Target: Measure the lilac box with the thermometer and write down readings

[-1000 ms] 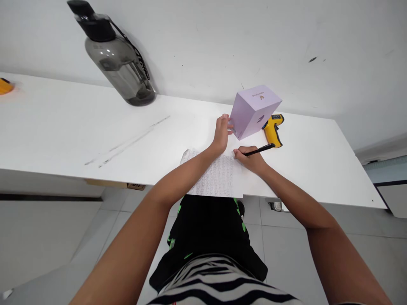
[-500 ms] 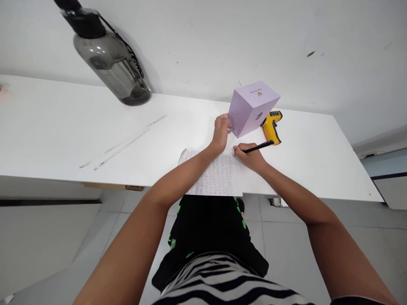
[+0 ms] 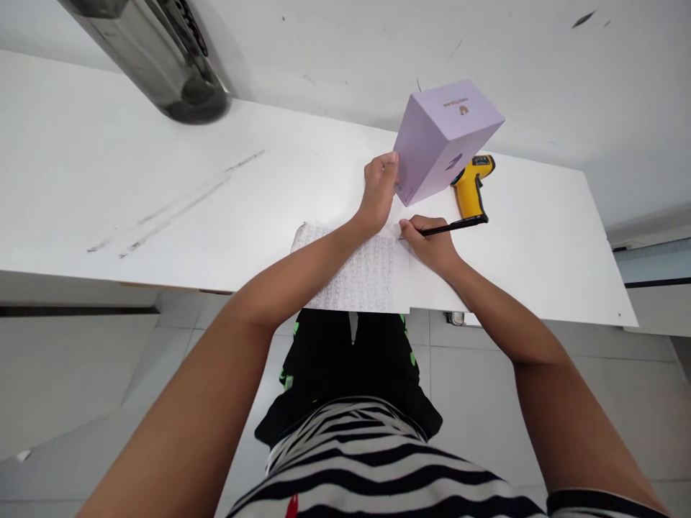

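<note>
My right hand is closed around a black pen, its lower end pointing at the right part of a sheet of paper. Dense rows of small handwriting cover the sheet, and my left forearm crosses over it. Further up, the curled fingers of my left hand grip the lower left edge of a lilac box, which appears tilted. Some of those fingertips are hidden at the box. Behind the pen's upper end lies a yellow and black gun-shaped thermometer, partly covered by the box.
A large grey see-through bottle stands at the back left against the wall. Dark scuff marks run across the white table. The table's front edge is close to my body, with tiled floor below.
The whole view has shifted, so the bottle now sits higher and is cut off at the top. Both hands keep their holds on the box and the pen.
</note>
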A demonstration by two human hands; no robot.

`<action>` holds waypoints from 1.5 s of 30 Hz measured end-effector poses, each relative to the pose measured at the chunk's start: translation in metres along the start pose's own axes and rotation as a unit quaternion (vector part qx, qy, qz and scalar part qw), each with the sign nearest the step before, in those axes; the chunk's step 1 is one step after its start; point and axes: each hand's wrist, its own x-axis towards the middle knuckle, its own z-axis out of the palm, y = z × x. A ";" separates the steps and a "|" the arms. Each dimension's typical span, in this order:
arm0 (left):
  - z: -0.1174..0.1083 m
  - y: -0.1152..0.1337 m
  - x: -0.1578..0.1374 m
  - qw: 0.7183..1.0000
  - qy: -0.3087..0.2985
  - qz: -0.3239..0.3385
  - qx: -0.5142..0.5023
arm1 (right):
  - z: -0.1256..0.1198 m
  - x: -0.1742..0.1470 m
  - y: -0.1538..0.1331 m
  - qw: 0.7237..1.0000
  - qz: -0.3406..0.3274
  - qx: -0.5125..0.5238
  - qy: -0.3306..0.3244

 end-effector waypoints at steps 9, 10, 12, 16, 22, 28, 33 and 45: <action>0.000 -0.006 0.002 0.996 -0.021 0.032 0.076 | 0.000 0.000 0.003 1.000 -0.019 -0.006 0.008; 0.000 -0.005 0.001 0.996 -0.024 0.027 0.082 | 0.000 0.001 0.004 1.000 -0.016 -0.006 0.007; 0.001 -0.002 0.000 0.995 -0.029 0.016 0.090 | 0.000 0.001 0.004 1.000 -0.013 -0.005 0.004; 0.001 0.001 -0.001 0.996 -0.023 0.011 0.088 | 0.000 0.001 0.004 1.000 -0.023 0.006 0.013; -0.001 0.004 -0.002 0.996 -0.040 0.010 0.084 | 0.001 0.000 0.005 0.999 -0.020 0.006 0.026; 0.002 -0.003 0.000 0.996 -0.031 0.018 0.079 | 0.000 0.000 0.003 1.000 -0.009 0.006 0.004; 0.000 -0.014 0.005 0.996 -0.026 0.031 0.075 | 0.000 0.004 0.005 0.999 0.018 0.037 0.015; -0.024 0.004 -0.005 0.952 -0.118 0.069 0.275 | -0.018 0.016 0.021 0.978 -0.032 -0.124 0.163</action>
